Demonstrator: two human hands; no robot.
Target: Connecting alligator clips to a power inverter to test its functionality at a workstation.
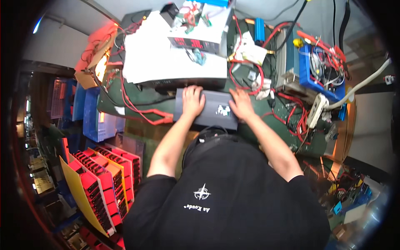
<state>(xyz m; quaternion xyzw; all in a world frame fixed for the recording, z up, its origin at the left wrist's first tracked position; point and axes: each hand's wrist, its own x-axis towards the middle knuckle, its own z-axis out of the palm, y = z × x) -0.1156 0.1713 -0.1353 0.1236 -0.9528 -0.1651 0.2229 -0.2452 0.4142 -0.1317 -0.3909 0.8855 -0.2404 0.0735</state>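
Observation:
A flat grey metal case point(210, 109) lies at the near edge of the green workbench, just in front of my body, with a torn white patch on its top. My left hand point(193, 100) rests on the left part of its top, fingers stretched toward the far edge. At the case's right end lies my right hand point(242, 104), fingers apart and reaching past its far corner. Large red clamps point(160, 117) on cables touch or nearly touch the case's left side. Beyond the case stands a wide black-fronted unit point(187, 83) with a white top.
A meter with red digits point(193, 43) sits on the white top. To the right are tangled red cables point(298, 121), a blue bin point(310, 79) of leads and a white power strip point(317, 109). Racks of red-and-black parts point(100, 187) stand at the lower left, near blue crates point(100, 118).

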